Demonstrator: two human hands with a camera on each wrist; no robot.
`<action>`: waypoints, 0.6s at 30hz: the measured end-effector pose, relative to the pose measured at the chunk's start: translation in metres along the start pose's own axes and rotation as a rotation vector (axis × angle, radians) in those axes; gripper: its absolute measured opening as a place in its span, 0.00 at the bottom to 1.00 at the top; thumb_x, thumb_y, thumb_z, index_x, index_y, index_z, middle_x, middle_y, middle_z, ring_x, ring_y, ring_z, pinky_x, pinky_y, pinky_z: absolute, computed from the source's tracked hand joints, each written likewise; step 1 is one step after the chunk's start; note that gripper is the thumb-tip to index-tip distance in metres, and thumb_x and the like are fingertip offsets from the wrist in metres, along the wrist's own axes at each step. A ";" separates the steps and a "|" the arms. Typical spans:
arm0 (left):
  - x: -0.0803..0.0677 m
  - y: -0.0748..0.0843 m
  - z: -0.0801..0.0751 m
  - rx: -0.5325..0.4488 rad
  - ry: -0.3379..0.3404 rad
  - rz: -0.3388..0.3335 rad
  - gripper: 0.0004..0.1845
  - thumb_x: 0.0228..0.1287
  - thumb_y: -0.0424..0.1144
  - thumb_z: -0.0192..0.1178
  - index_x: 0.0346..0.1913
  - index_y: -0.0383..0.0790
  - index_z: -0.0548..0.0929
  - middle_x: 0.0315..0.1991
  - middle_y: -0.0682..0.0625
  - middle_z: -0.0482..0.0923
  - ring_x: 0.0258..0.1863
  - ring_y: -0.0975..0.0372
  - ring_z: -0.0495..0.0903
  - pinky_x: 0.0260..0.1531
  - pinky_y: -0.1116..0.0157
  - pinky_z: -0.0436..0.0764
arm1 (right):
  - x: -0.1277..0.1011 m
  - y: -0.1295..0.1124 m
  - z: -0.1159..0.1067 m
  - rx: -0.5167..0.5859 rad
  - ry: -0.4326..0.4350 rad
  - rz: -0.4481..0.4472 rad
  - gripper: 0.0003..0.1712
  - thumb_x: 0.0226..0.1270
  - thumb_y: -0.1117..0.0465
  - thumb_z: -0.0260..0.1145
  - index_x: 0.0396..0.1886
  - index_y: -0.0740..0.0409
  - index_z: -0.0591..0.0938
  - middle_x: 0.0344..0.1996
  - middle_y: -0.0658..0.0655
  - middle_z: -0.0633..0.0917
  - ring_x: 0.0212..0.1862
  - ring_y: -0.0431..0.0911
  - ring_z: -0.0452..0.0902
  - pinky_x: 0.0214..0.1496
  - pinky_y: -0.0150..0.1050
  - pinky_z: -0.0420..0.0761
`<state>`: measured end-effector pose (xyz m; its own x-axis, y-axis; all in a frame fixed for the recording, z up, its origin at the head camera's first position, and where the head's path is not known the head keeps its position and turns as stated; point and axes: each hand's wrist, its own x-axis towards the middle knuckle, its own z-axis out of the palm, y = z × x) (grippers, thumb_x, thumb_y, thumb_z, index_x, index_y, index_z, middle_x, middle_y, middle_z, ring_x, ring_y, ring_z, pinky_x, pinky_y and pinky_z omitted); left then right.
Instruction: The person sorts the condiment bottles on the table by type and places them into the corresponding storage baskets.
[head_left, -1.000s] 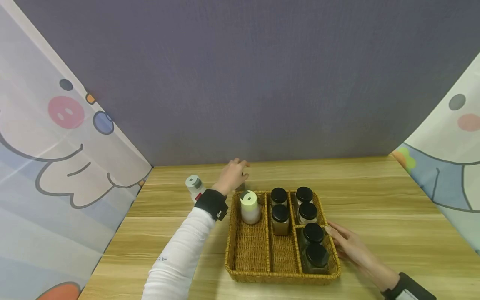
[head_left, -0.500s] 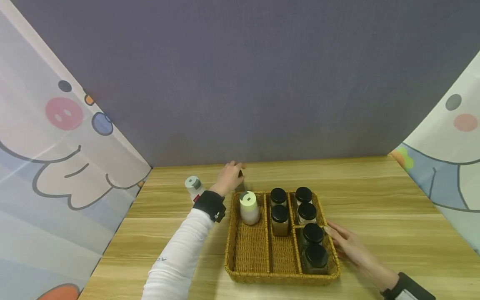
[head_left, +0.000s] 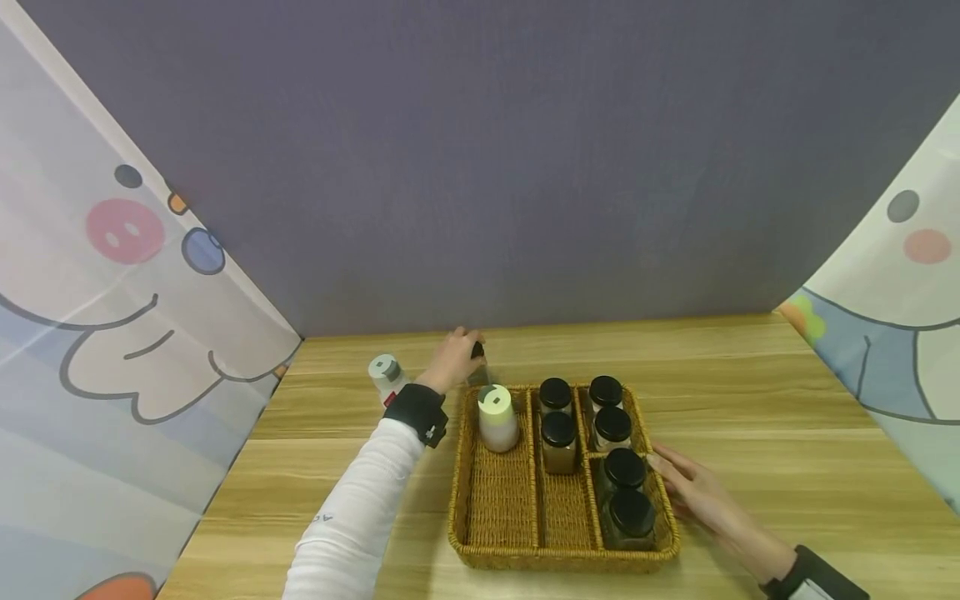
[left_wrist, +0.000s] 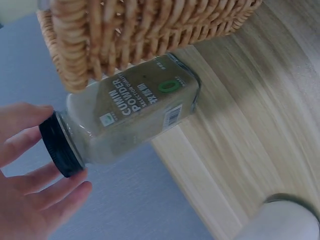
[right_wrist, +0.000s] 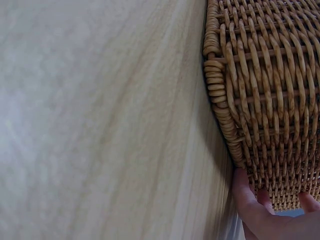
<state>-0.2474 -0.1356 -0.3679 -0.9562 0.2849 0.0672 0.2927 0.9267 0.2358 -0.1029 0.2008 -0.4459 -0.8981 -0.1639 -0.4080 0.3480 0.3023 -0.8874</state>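
Note:
A glass cumin powder jar (left_wrist: 135, 115) with a black lid stands on the wooden table just behind the wicker basket (left_wrist: 125, 35), at its far left corner. My left hand (left_wrist: 30, 200) grips the jar by its lid, thumb on one side and fingers on the other. From the head view the left hand (head_left: 459, 357) covers most of the jar (head_left: 478, 371). My right hand (head_left: 697, 492) lies flat with straight fingers against the basket's right wall (right_wrist: 270, 100). Only its fingertips (right_wrist: 260, 210) show in the right wrist view.
The basket (head_left: 562, 558) has three compartments. A white bottle (head_left: 498, 417) stands in the left one, and several black-lidded jars (head_left: 626, 492) fill the middle and right ones. Another white bottle (head_left: 387, 377) stands on the table left of the basket. Cartoon curtains hang on both sides.
My left hand has drawn slightly down and left and closed on the jar's lid, so the black cap now shows. The right hand has stayed against the basket.

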 end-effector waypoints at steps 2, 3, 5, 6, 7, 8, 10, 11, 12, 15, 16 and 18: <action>0.001 -0.001 0.001 0.001 -0.004 0.000 0.20 0.56 0.36 0.60 0.52 0.36 0.73 0.46 0.38 0.71 0.46 0.49 0.73 0.45 0.57 0.76 | 0.000 0.000 0.000 0.018 0.002 -0.003 0.40 0.66 0.44 0.48 0.67 0.64 0.50 0.62 0.76 0.50 0.58 0.67 0.59 0.50 0.53 0.74; 0.001 -0.001 0.002 0.000 -0.007 0.000 0.20 0.56 0.36 0.60 0.53 0.36 0.73 0.47 0.38 0.71 0.46 0.49 0.73 0.45 0.57 0.76 | 0.001 0.001 0.001 0.026 0.003 -0.004 0.40 0.66 0.44 0.49 0.67 0.64 0.50 0.62 0.76 0.50 0.58 0.67 0.60 0.50 0.52 0.74; 0.002 -0.001 0.003 -0.008 -0.016 -0.005 0.20 0.57 0.36 0.59 0.53 0.37 0.73 0.47 0.38 0.70 0.46 0.49 0.73 0.45 0.57 0.76 | 0.001 0.001 0.001 0.041 0.000 -0.005 0.40 0.66 0.44 0.49 0.67 0.64 0.50 0.62 0.76 0.51 0.58 0.66 0.61 0.50 0.51 0.75; 0.002 -0.002 0.003 -0.016 -0.022 -0.007 0.20 0.57 0.36 0.59 0.53 0.36 0.73 0.47 0.37 0.70 0.46 0.49 0.73 0.45 0.57 0.76 | 0.001 0.001 0.001 0.049 -0.001 -0.005 0.40 0.66 0.45 0.49 0.67 0.64 0.50 0.62 0.76 0.51 0.57 0.66 0.61 0.50 0.51 0.75; 0.002 -0.002 0.003 -0.023 -0.029 -0.011 0.20 0.57 0.36 0.59 0.54 0.36 0.73 0.47 0.37 0.70 0.46 0.49 0.73 0.44 0.57 0.76 | 0.001 0.001 0.001 0.052 -0.001 -0.004 0.40 0.66 0.45 0.49 0.67 0.64 0.50 0.62 0.76 0.51 0.57 0.66 0.61 0.50 0.51 0.75; 0.002 -0.002 0.004 -0.031 -0.033 -0.012 0.20 0.58 0.36 0.58 0.54 0.36 0.73 0.47 0.37 0.69 0.46 0.49 0.73 0.44 0.57 0.76 | 0.002 0.001 0.001 0.046 -0.001 -0.003 0.40 0.66 0.44 0.49 0.67 0.64 0.50 0.62 0.76 0.51 0.58 0.66 0.61 0.50 0.51 0.75; 0.002 -0.002 0.005 -0.050 -0.046 -0.021 0.19 0.58 0.35 0.58 0.54 0.37 0.73 0.47 0.38 0.68 0.46 0.49 0.72 0.43 0.58 0.77 | 0.002 0.001 0.000 0.037 -0.002 0.000 0.40 0.66 0.44 0.49 0.67 0.63 0.50 0.62 0.76 0.50 0.58 0.66 0.60 0.50 0.51 0.75; 0.003 -0.002 0.005 -0.055 -0.050 -0.024 0.19 0.59 0.35 0.57 0.54 0.37 0.73 0.47 0.38 0.68 0.46 0.49 0.72 0.42 0.58 0.77 | 0.002 0.001 0.000 0.030 -0.001 0.002 0.40 0.65 0.44 0.49 0.67 0.63 0.50 0.62 0.76 0.50 0.58 0.66 0.59 0.50 0.52 0.74; 0.003 -0.003 0.006 -0.061 -0.053 -0.026 0.19 0.59 0.35 0.57 0.54 0.38 0.73 0.46 0.38 0.68 0.46 0.49 0.72 0.42 0.58 0.77 | 0.002 0.001 0.000 0.019 -0.001 0.003 0.40 0.65 0.43 0.48 0.67 0.63 0.50 0.63 0.76 0.50 0.58 0.67 0.58 0.50 0.52 0.74; 0.004 -0.004 0.008 -0.066 -0.053 -0.028 0.18 0.59 0.35 0.57 0.53 0.39 0.73 0.46 0.38 0.68 0.46 0.49 0.72 0.42 0.59 0.77 | 0.002 0.001 0.000 -0.002 0.000 0.005 0.40 0.65 0.43 0.48 0.68 0.62 0.50 0.63 0.76 0.49 0.59 0.68 0.57 0.49 0.52 0.74; 0.004 -0.004 0.008 -0.068 -0.053 -0.028 0.18 0.59 0.35 0.57 0.53 0.39 0.73 0.46 0.38 0.68 0.46 0.49 0.72 0.42 0.59 0.77 | 0.002 0.001 0.000 -0.004 0.000 0.003 0.40 0.65 0.43 0.48 0.68 0.62 0.50 0.63 0.76 0.49 0.59 0.68 0.57 0.49 0.52 0.74; 0.004 -0.004 0.009 -0.071 -0.049 -0.023 0.18 0.58 0.34 0.58 0.53 0.38 0.73 0.46 0.38 0.68 0.46 0.49 0.72 0.43 0.59 0.77 | 0.002 0.001 0.000 0.002 0.003 -0.001 0.40 0.66 0.43 0.48 0.67 0.63 0.50 0.62 0.76 0.51 0.58 0.67 0.59 0.49 0.52 0.75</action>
<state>-0.2525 -0.1360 -0.3774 -0.9607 0.2774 0.0136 0.2683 0.9140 0.3045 -0.1041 0.2008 -0.4476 -0.8992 -0.1618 -0.4064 0.3474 0.3004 -0.8883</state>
